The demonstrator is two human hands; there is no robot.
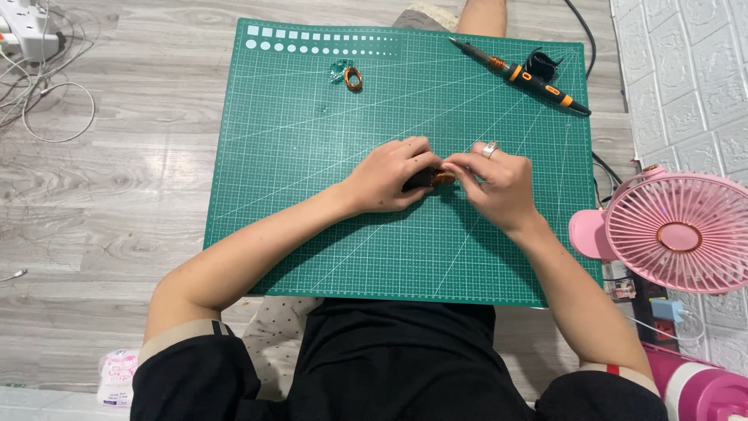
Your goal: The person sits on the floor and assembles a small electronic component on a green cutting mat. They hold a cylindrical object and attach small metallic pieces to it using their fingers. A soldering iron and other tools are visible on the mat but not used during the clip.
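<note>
A grey wood-grain floor carries a green cutting mat printed with a white grid, and every place below is told from that mat. Near the mat's middle the left hand and the right hand meet, thumbs and fingertips touching around a small dark part wound with copper wire; the left fingers curl over its dark end and pinch it, while the right fingers pinch the copper end, pressed close together. A silver ring sits on one right finger. Toward the mat's far edge, left of centre, lies a small copper coil just beside a scrap of clear greenish material. At the mat's far right corner a soldering iron with a black and orange handle lies slanted, touching a curl of black strap. Off the mat's right edge stands a pink fan before a white brick-pattern wall. Off the mat's far left corner a white power strip lies among loose white cables. At the mat's near edge the person's black clothing fills the view, with a small white pack on the floor to its left.
</note>
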